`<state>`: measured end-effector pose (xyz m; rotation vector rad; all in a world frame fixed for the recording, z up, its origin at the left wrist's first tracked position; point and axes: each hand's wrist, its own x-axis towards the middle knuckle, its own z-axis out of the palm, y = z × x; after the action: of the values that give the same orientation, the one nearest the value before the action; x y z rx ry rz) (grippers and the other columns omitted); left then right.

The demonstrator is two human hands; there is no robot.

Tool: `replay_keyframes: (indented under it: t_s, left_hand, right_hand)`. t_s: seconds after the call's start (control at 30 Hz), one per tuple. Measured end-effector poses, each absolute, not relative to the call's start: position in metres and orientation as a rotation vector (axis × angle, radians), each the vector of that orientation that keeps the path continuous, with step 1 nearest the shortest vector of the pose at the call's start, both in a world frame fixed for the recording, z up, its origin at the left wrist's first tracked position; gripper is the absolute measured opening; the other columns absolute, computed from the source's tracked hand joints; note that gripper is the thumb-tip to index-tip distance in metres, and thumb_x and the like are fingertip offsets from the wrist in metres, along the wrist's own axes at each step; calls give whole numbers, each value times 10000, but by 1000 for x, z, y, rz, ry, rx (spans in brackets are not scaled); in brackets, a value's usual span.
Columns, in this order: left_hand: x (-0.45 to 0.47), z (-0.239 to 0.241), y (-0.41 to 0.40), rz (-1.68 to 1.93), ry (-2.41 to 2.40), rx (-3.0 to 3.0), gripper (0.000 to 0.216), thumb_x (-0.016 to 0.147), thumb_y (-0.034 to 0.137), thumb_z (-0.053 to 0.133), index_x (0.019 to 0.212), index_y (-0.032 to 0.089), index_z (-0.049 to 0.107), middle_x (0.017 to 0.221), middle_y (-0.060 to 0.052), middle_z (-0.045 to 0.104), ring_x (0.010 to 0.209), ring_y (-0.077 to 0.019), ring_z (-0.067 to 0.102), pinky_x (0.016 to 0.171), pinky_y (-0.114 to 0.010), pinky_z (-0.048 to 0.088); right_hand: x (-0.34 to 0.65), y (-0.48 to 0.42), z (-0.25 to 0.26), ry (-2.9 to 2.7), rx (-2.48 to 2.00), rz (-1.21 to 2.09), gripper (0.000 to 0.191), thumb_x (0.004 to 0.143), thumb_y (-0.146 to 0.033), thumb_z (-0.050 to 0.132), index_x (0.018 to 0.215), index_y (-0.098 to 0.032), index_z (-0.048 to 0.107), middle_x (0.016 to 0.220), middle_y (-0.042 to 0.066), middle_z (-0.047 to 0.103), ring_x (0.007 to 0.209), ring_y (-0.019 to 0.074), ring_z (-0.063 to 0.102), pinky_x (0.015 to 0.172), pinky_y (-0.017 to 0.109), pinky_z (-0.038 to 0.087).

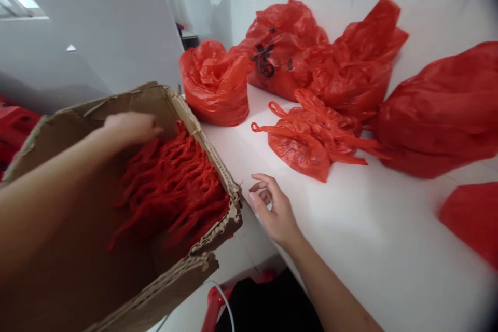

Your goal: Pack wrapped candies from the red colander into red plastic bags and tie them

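Cardboard box (pixel 97 249) holds red strands (pixel 171 187); left hand (pixel 130 127) reaches in over them, its grip unclear. Right hand (pixel 272 210) rests loosely open, empty, on the white table (pixel 350 238) near red bags (pixel 311 137).

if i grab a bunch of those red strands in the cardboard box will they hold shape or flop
Probably flop: the red strands lie limp and tangled, draping over one another. They look thin, so likely light. Being tangled, neighbours may drag along. The left hand reaches in at their far edge.
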<state>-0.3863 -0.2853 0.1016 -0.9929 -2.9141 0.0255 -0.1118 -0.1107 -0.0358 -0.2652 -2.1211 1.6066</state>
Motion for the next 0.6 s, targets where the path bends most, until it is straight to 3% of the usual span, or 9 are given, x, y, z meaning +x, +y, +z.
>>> replay_keyframes:
  t_s: [0.07, 0.17, 0.27, 0.33, 0.47, 0.6]
  left_hand:
    - [-375, 120, -251, 120, -2787, -894, 408, 914, 451, 459, 1013, 100, 642, 892, -84, 645, 909, -294, 610, 811, -512, 482]
    - [-331, 121, -182, -80, -2480, -1564, 350, 927, 419, 442, 1121, 187, 617, 1045, -48, 657, 944, -209, 596, 850, -335, 461]
    - [-288, 89, -108, -116, -2119, -1989, 403, 901, 329, 518, 1288, 217, 538, 1339, -83, 533, 1183, -248, 488, 932, -342, 412]
    - [-272, 65, -68, -64, -1956, -2074, 488, 871, 280, 560, 1349, 209, 494, 1408, -112, 476, 1239, -285, 433, 952, -385, 383]
    - [-267, 48, -29, 82, -1918, -2100, 344, 891, 206, 483, 1204, 156, 618, 1161, -138, 647, 1108, -308, 524, 919, -439, 364]
    - [-274, 88, -56, -51, -2118, -2218, 263, 844, 234, 549, 1060, 158, 679, 1028, -86, 692, 953, -241, 604, 826, -346, 423]
  right_hand:
    - [-110, -112, -33, -2157, -158, 1560, 422, 895, -324, 546, 1309, -271, 484, 1068, 38, 581, 695, 101, 541, 694, 253, 497]
    - [-106, -114, -29, -2247, -22, 1474, 471, 878, -342, 589, 1338, -309, 488, 1125, 45, 565, 782, 125, 561, 767, 288, 508]
    - [-103, -114, -30, -2281, 27, 1420, 498, 877, -375, 605, 1355, -312, 477, 1130, 58, 566, 838, 150, 568, 781, 309, 515]
    - [-102, -114, -31, -2289, 21, 1426, 507, 880, -390, 608, 1361, -317, 467, 1141, 59, 560, 819, 141, 570, 767, 302, 520]
    - [-102, -111, -34, -2328, -14, 1433, 514, 873, -420, 619, 1354, -332, 462, 1130, 43, 556, 743, 112, 566, 753, 288, 522]
    - [-103, -110, -34, -2330, -26, 1400, 497, 883, -407, 603, 1354, -337, 460, 1122, 34, 565, 742, 111, 566, 774, 294, 513]
